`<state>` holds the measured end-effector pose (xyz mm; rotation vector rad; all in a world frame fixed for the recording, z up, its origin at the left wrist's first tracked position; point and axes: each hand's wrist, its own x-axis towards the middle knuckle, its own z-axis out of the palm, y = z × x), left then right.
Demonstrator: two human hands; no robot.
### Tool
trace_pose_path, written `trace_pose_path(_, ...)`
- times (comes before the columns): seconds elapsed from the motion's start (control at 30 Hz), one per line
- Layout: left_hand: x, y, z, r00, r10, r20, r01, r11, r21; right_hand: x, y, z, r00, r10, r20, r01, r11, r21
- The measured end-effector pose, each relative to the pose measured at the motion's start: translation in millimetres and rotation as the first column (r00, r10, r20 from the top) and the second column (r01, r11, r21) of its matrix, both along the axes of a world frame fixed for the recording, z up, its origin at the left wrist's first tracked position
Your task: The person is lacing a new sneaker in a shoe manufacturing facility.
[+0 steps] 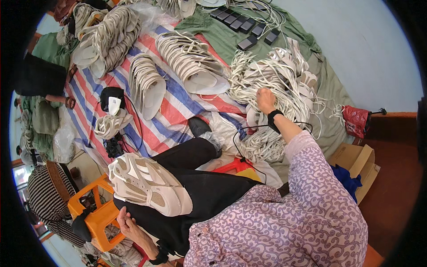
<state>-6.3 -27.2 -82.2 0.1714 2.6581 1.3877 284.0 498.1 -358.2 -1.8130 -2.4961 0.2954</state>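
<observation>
A stack of beige and white shoe uppers (149, 184) lies across my black-trousered lap. Beside my left thigh, just below that stack, my left hand (130, 226) hangs with fingers loosely bent and apart, and nothing shows in it. My right hand (266, 100) reaches out to a big tangled heap of white shoelaces (271, 75), with several pale shoe uppers mixed in. Its fingers curl down into the laces and close on them; the fingertips are hidden. A looser bunch of laces (264, 144) spreads nearer to me, below the right wrist.
Rows of nested uppers (191, 64) stand on the striped sheet (171, 127). Dark grey blocks (247, 42) lie on green cloth. An orange stool (100, 218) is at left, a cardboard box (356, 162) and a red bag (356, 122) at right. A black cord crosses near my right forearm.
</observation>
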Motion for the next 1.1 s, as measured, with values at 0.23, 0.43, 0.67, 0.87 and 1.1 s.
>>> trace_pose_path(0.23, -9.3, -5.1, -6.8, 1.000, 0.020, 0.013, -0.019, 0.999, -0.034, 10.6, -4.9, 8.3, 0.963, -0.018, -0.268, 0.044, 0.995, 0.091)
trace_pose_path(0.43, -4.7, -1.4, -5.0, 0.999, 0.023, 0.044, -0.024, 1.000, 0.004, 3.5, -16.8, 9.5, 0.979, 0.184, -0.086, -0.192, 0.976, -0.100)
trace_pose_path(0.67, -1.7, 0.8, -2.2, 1.000, 0.006, 0.020, -0.006, 1.000, -0.021, 9.3, -14.8, 24.0, 0.963, 0.029, -0.268, -0.079, 0.981, -0.177)
trace_pose_path(0.87, -10.7, -6.8, 0.1, 0.999, -0.031, 0.025, 0.029, 0.997, 0.076, -3.7, -26.6, 83.2, 0.771, -0.166, -0.615, -0.243, 0.816, -0.525)
trace_pose_path(1.1, 42.7, 112.2, 99.5, 0.866, -0.500, 0.030, 0.490, 0.858, 0.154, -127.8, -171.8, 297.6, 0.427, 0.128, -0.895, -0.888, 0.248, -0.388)
